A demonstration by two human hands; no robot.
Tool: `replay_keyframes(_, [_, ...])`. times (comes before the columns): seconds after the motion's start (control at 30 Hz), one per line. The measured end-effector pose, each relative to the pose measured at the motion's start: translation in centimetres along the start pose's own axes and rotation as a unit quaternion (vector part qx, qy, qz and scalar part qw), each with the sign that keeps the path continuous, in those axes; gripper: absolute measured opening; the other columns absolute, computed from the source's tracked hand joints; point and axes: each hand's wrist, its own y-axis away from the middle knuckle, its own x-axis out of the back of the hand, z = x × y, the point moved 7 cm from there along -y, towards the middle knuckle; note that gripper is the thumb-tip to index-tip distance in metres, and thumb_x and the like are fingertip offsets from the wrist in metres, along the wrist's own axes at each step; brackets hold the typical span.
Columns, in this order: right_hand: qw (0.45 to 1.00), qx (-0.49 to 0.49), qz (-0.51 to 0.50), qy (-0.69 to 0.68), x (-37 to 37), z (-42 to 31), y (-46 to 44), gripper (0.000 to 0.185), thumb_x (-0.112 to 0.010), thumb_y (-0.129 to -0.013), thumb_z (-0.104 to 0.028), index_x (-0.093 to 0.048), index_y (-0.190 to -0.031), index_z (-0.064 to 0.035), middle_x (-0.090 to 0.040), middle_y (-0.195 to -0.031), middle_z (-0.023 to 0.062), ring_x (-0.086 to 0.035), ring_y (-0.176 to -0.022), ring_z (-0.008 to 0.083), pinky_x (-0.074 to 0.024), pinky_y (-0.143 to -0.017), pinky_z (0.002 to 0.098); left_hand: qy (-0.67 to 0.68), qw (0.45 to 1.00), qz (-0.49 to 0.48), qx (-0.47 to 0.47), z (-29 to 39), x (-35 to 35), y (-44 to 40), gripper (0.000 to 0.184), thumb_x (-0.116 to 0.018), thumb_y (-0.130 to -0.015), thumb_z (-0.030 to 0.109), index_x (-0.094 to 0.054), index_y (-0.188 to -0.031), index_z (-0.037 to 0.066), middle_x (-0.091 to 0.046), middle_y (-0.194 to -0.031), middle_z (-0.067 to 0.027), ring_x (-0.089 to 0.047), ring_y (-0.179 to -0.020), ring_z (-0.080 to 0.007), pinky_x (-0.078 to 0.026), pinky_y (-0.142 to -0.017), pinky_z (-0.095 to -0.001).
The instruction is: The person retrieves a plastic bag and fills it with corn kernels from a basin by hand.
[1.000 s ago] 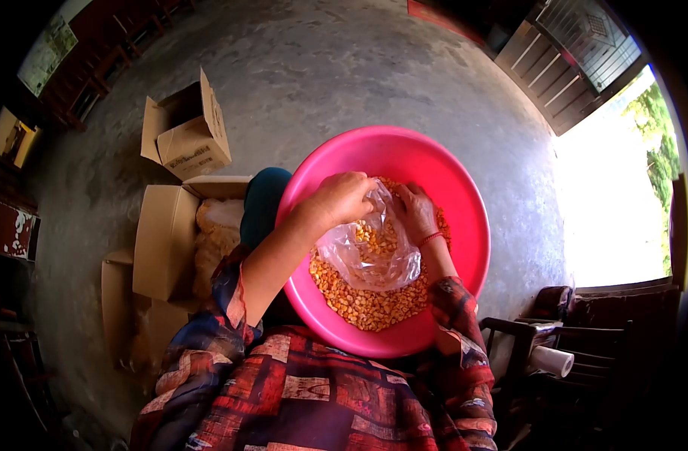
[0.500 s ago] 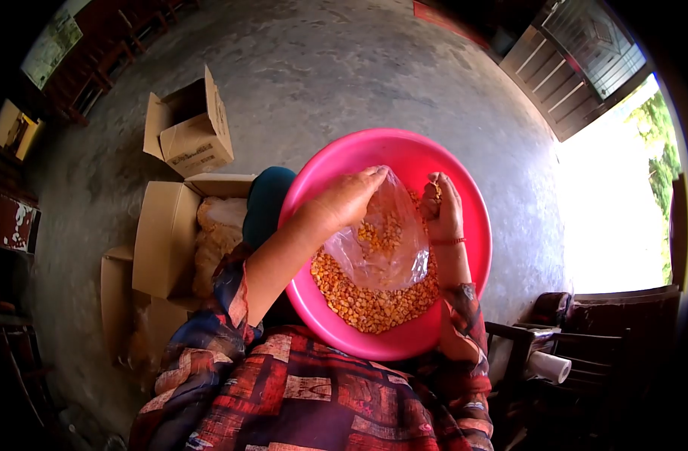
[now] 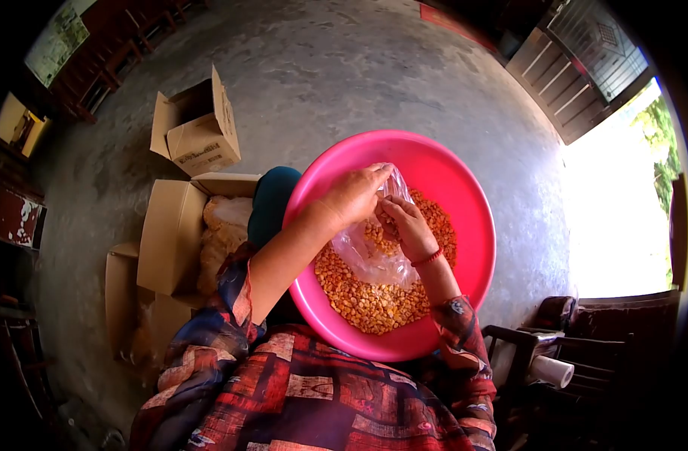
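Observation:
A pink basin holds loose corn kernels. Inside it, a clear plastic bag with some kernels rests on the corn. My left hand pinches the bag's upper rim. Curled at the mouth of the bag is my right hand, with a red string on its wrist; corn kernels show between its fingers. The two hands are close together over the middle of the basin.
An open cardboard box stands on the concrete floor. Nearer, another box holds filled plastic bags. A dark chair with a white paper roll is at the right, below an open doorway.
My right hand rose out of the corn at the right with kernels, then moved left to the bag's mouth. My left hand kept its hold on the bag.

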Motion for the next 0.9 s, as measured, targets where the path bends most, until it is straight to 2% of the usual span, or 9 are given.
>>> replay_keyframes(0.1, [0.985, 0.131, 0.029, 0.113, 0.0, -1.2, -0.2, 0.017, -0.045, -0.093, -0.016, -0.058, -0.092, -0.003, -0.055, -0.074, -0.0019, -0.051, -0.062, 0.0065, -0.0425, -0.058, 0.0213, 0.008, 1.0, -0.005, 0.003, -0.3, -0.2, 0.0, 0.049, -0.054, -0.082, 0.002, -0.042, -0.129, 0.0, -0.046, -0.13, -0.0186, -0.047, -0.118, -0.033, -0.04, -0.098, -0.0372])
replay_keyframes(0.23, [0.982, 0.114, 0.033, 0.147, 0.7, -1.5, 0.0, 0.019, -0.049, -0.09, -0.011, -0.06, -0.102, -0.0019, -0.06, -0.092, 0.0043, -0.056, -0.089, 0.0131, -0.044, -0.083, 0.0256, -0.001, 1.0, -0.007, -0.005, 0.1, 0.2, 0.4, 0.052, -0.051, -0.081, -0.002, -0.04, -0.131, 0.002, -0.044, -0.133, -0.0179, -0.046, -0.119, -0.0327, -0.04, -0.099, -0.0374])
replay_keyframes(0.3, [0.887, 0.216, 0.088, 0.399, 1.2, -2.7, -0.1, 0.023, -0.052, -0.083, -0.005, -0.059, -0.105, -0.0027, -0.059, -0.104, 0.0091, -0.056, -0.099, 0.0203, -0.0431, -0.089, 0.0298, -0.022, 1.0, -0.022, -0.004, 0.4, 0.4, 0.6, 0.056, -0.046, -0.078, -0.007, -0.038, -0.133, 0.002, -0.041, -0.135, -0.0172, -0.045, -0.12, -0.0324, -0.039, -0.099, -0.0379])
replay_keyframes(0.33, [0.887, 0.216, 0.087, 0.399, 1.6, -2.6, -0.1, 0.023, -0.052, -0.083, -0.005, -0.059, -0.105, -0.0027, -0.059, -0.104, 0.0091, -0.056, -0.099, 0.0203, -0.0431, -0.089, 0.0298, -0.022, 1.0, -0.022, -0.004, 0.4, 0.3, 0.6, 0.056, -0.046, -0.078, -0.007, -0.038, -0.133, 0.002, -0.041, -0.135, -0.0172, -0.045, -0.12, -0.0324, -0.039, -0.099, -0.0379])
replay_keyframes(0.4, [0.727, 0.345, 0.172, 0.567, 0.8, -4.5, 1.3, 0.04, -0.057, -0.073, -0.002, -0.057, -0.113, -0.0065, -0.053, -0.117, 0.018, -0.052, -0.111, 0.0311, -0.0428, -0.091, 0.0417, -0.02, 0.999, -0.026, 0.005, 0.2, 0.2, 0.6, 0.062, -0.042, -0.075, -0.011, -0.036, -0.135, 0.005, -0.04, -0.136, -0.017, -0.045, -0.12, -0.0324, -0.04, -0.099, -0.0383])
replay_keyframes(0.53, [0.666, 0.252, 0.23, 0.663, 2.0, -4.2, 1.4, 0.063, -0.057, -0.07, -0.003, -0.042, -0.131, -0.0087, -0.036, -0.137, 0.0186, -0.034, -0.127, 0.0369, -0.0313, -0.103, 0.0455, -0.02, 0.999, -0.028, 0.03, 0.3, 0.4, 0.5, 0.057, -0.042, -0.075, -0.01, -0.044, -0.13, 0.006, -0.041, -0.135, -0.0171, -0.046, -0.119, -0.0329, -0.04, -0.098, -0.0372])
replay_keyframes(0.67, [0.615, 0.245, 0.286, 0.692, 1.9, -5.8, 2.2, 0.069, -0.059, -0.068, -0.005, -0.039, -0.134, -0.0095, -0.022, -0.145, 0.0188, -0.024, -0.133, 0.0368, -0.0234, -0.108, 0.0454, 0.029, 0.998, -0.058, 0.022, 0.7, 0.7, 0.3, 0.045, -0.047, -0.073, -0.01, -0.059, -0.113, 0.005, -0.051, -0.118, -0.0178, -0.053, -0.106, -0.034, -0.043, -0.093, -0.039])
replay_keyframes(0.8, [0.596, 0.298, 0.332, 0.668, 1.6, -7.6, 3.4, 0.07, -0.06, -0.069, -0.005, -0.039, -0.135, -0.0126, -0.026, -0.144, 0.0173, -0.028, -0.131, 0.0361, -0.026, -0.106, 0.0453, -0.034, 0.994, -0.087, 0.058, 0.0, 0.5, 0.4, 0.035, -0.05, -0.07, -0.01, -0.064, -0.1, 0.002, -0.057, -0.097, -0.0184, -0.058, -0.095, -0.0342, -0.046, -0.086, -0.0424])
replay_keyframes(0.9, [0.598, 0.322, 0.291, 0.674, 1.0, -7.7, 3.6, 0.062, -0.062, -0.07, -0.006, -0.045, -0.13, -0.0115, -0.035, -0.138, 0.0169, -0.035, -0.126, 0.0349, -0.0282, -0.105, 0.0452, -0.068, 0.991, -0.096, 0.067, -0.5, 0.2, 0.4, 0.036, -0.049, -0.075, -0.005, -0.059, -0.109, 0.0, -0.055, -0.107, -0.0212, -0.056, -0.098, -0.036, -0.045, -0.085, -0.0422])
